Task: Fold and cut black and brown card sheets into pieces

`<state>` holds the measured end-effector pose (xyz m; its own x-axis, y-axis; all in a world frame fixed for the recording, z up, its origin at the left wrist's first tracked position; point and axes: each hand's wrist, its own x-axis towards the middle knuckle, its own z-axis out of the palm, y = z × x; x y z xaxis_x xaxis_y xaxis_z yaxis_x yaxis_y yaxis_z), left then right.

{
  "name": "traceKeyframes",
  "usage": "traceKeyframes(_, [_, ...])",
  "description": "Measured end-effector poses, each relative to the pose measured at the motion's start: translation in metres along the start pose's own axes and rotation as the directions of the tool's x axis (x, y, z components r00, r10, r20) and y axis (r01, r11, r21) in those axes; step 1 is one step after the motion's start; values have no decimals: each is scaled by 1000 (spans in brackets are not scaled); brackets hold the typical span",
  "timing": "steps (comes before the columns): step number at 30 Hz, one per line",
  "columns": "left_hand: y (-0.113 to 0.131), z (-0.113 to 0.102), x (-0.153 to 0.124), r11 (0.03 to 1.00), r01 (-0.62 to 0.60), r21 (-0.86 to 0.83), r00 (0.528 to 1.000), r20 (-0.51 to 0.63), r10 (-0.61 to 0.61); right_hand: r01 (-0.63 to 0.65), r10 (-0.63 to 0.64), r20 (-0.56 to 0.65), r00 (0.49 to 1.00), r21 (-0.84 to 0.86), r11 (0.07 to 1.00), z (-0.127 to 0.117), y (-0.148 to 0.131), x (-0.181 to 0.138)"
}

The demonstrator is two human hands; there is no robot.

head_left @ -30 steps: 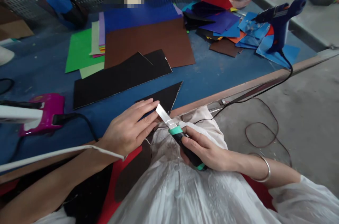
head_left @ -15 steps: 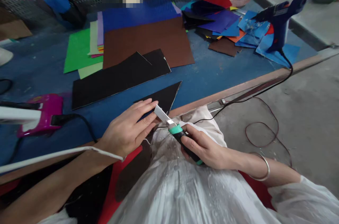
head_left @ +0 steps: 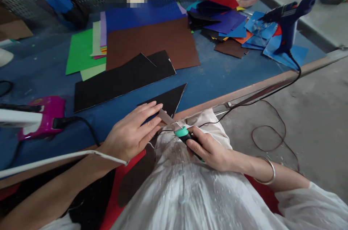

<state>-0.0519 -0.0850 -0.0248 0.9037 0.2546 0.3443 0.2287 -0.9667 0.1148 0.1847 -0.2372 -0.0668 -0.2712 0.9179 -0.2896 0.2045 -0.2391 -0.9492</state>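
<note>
My right hand [head_left: 208, 148] is wrapped round the black and green handle of a utility knife [head_left: 181, 132]. The knife's blade slants up and left, its tip close to the fingers of my left hand [head_left: 133, 128]. That left hand lies flat with its fingers stretched out, over the near part of a small black sheet [head_left: 170, 97] with a pointed corner. Whatever lies beneath the palm is hidden. Farther back on the blue table are larger black sheets [head_left: 119, 85], overlapping a brown sheet [head_left: 152, 41].
A dark blue glue gun [head_left: 289, 23] stands at the right, its cord hanging over the table's edge [head_left: 244, 83]. Coloured scraps [head_left: 225, 27] are heaped at the back right. Green sheets [head_left: 83, 50] lie left of the brown one. A magenta device [head_left: 54, 117] sits at the left.
The knife has tilted in my right hand, so its blade looks darker and less of the handle's lower end shows. My left hand and the sheets have stayed put.
</note>
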Motion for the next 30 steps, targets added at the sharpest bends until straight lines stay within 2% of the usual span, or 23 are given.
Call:
traceKeyframes(16, [-1,2,-2,1000,18,-20,1000,-4,-19,9,-10,-16,1000,-102,995,1,2,1])
traceKeyframes(30, [-1,3,-3,999,27,-24,1000,0,-27,22,-21,29,999,-17,1000,3,-2,-4])
